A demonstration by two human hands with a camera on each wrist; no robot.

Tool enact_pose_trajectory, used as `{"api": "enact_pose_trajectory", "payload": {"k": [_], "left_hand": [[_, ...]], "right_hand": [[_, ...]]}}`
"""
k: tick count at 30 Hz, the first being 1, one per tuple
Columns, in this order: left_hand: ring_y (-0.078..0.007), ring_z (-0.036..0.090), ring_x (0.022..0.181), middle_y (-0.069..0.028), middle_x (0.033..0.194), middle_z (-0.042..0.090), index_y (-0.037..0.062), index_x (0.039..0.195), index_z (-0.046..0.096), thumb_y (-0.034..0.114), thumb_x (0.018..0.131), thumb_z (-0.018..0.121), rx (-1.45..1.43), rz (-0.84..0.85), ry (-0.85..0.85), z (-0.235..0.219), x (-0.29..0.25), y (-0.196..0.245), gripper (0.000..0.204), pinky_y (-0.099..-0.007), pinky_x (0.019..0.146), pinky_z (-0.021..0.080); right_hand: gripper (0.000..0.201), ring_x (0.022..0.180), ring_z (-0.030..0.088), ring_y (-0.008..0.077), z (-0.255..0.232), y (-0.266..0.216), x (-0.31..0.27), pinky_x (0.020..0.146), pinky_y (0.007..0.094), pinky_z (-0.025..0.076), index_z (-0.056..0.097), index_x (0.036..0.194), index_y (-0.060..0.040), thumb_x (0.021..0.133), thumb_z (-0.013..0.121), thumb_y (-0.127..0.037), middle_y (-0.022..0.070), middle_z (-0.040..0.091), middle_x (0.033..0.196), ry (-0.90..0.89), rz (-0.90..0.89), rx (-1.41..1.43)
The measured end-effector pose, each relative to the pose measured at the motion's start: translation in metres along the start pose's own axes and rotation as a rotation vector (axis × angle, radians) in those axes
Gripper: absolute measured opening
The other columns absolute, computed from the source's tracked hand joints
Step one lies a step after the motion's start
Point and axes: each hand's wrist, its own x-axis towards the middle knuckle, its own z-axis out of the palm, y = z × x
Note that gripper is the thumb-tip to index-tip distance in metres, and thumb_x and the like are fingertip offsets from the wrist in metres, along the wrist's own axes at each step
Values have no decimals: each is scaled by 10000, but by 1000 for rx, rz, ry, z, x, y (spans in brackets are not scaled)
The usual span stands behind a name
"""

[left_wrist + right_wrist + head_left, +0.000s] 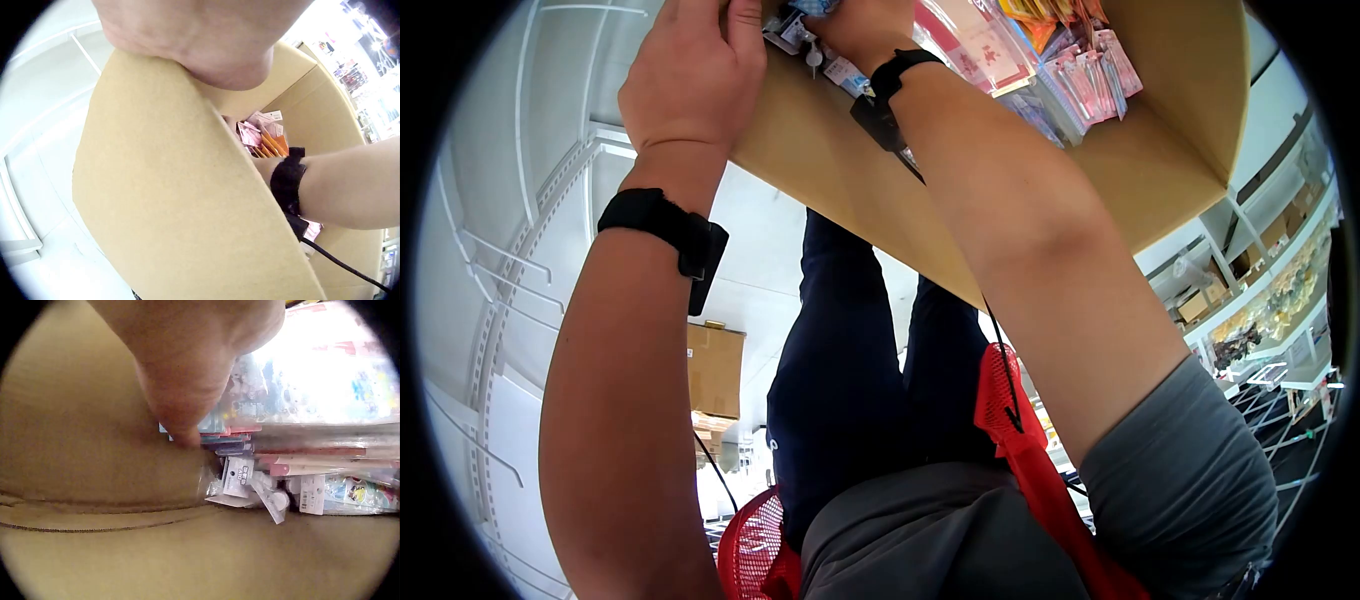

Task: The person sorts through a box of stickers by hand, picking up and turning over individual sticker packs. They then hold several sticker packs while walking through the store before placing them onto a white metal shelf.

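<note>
A large cardboard box (pixel 1190 90) holds packaged goods. At its rim in the head view is my left hand (pixel 695 85), its fingertips cut off by the frame; the left wrist view has the heel of that hand (pixel 194 37) resting on the top edge of the cardboard wall (pixel 162 169). My right hand (pixel 865 30) reaches inside the box. In the right wrist view one digit of this hand (pixel 187 381) touches a stack of thin blue and red packets (pixel 228 439) beside the wall; its other fingers are hidden. White-tagged small items (pixel 237 478) lie close by.
Pink packets (pixel 1095 80), orange packets (pixel 1040 20) and clear-wrapped flat goods (pixel 312 387) fill part of the box. White wire racking (pixel 510 260) stands at the left, stocked shelves (pixel 1270 310) at the right. Another carton (pixel 714 370) sits beyond the legs, near red mesh (pixel 755 535).
</note>
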Motion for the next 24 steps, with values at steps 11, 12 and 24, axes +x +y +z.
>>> {"api": "enact_pose_trajectory", "payload": {"k": [11,12,24], "left_hand": [[-409,680,1020,-159,1117,712,116,1241,631,292,1070,546,29,14,-69,-5,3,-5,260,-483,858,547],[-414,665,1053,-171,1147,698,110,1270,618,275,1041,577,13,-6,-104,-7,2,-5,284,-486,888,539],[-340,688,1153,-63,1298,713,244,1409,604,501,1087,461,135,-194,-209,0,4,-11,436,-468,922,559]], "right_hand": [[1080,1307,544,382,-2,4,-11,1103,516,433,323,1607,-128,726,902,-360,181,524,1432,16,-61,-24],[1096,1301,540,389,3,5,-11,1111,520,421,319,1612,-126,720,908,-367,189,520,1439,94,-69,-45],[245,839,706,336,-131,-28,-82,733,406,547,749,885,-80,880,765,-325,139,724,838,394,-497,757]]}}
